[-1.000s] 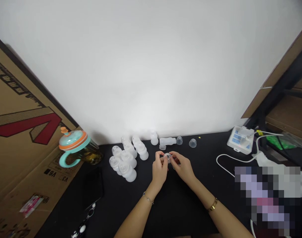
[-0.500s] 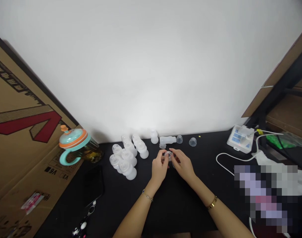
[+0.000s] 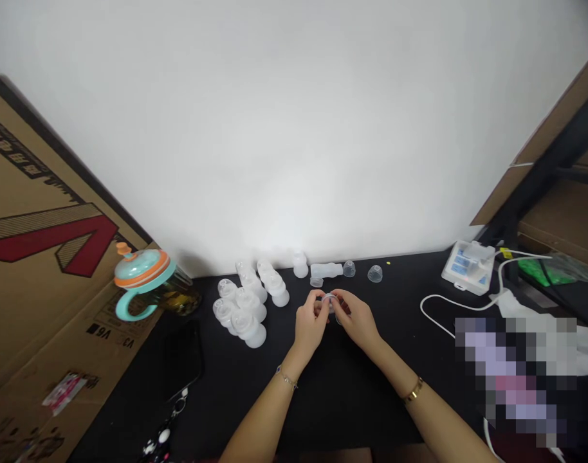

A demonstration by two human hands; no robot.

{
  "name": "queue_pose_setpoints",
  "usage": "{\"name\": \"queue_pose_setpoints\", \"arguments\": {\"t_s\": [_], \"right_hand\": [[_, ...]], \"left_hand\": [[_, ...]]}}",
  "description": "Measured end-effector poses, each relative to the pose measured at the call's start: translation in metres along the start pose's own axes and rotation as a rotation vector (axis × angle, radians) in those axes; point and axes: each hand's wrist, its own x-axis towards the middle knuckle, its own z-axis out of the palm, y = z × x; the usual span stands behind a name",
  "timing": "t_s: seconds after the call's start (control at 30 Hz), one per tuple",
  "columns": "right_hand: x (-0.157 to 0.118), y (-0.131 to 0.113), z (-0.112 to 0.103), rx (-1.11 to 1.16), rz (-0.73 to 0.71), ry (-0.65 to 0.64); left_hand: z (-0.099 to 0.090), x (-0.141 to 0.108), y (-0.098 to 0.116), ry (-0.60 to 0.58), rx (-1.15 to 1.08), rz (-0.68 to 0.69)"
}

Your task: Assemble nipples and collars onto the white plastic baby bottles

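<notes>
Near the middle of the black table, my left hand (image 3: 311, 321) and my right hand (image 3: 356, 316) pinch a small translucent ring-like part (image 3: 329, 298) between them. The fingertips hide much of it. Behind my hands a white bottle body (image 3: 327, 270) lies on its side, with a small clear piece (image 3: 316, 281) in front of it. Two clear domed caps, one (image 3: 349, 269) beside the bottle body and another (image 3: 375, 274) farther right, rest on the table. Several white bottles with clear caps (image 3: 248, 328) stand to the left, and one more (image 3: 300, 265) stands near the wall.
A teal and orange lidded jug (image 3: 144, 276) and a black phone (image 3: 182, 360) are at the left beside a cardboard box (image 3: 38, 296). On the right are a white case (image 3: 468, 267), a white cable (image 3: 439, 297), a green item (image 3: 545, 272) and a pixelated area.
Both hands remain in almost the same place. The ring-like part between my fingertips now looks tilted and shows less of its opening. The view has shifted slightly.
</notes>
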Motion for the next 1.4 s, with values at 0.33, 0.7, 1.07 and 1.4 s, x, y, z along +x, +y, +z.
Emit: {"name": "queue_pose_setpoints", "arguments": {"t_s": [0.33,0.7,1.07,1.4], "right_hand": [[0.0007,-0.0026,-0.0022,0.031,0.033,-0.035],[0.0007,-0.0009,0.0004,0.039,0.026,-0.017],[0.0001,-0.0009,0.0009,0.032,0.017,-0.014],[-0.0015,-0.0029,0.0019,0.039,-0.009,-0.035]], "left_hand": [[0.0014,-0.0016,-0.0033,-0.011,0.038,0.019],[0.002,-0.0025,-0.0031,-0.004,0.098,0.047],[0.0045,-0.0044,-0.003,0.023,0.055,0.017],[0.0,-0.0018,-0.0034,0.036,0.123,0.025]]}}
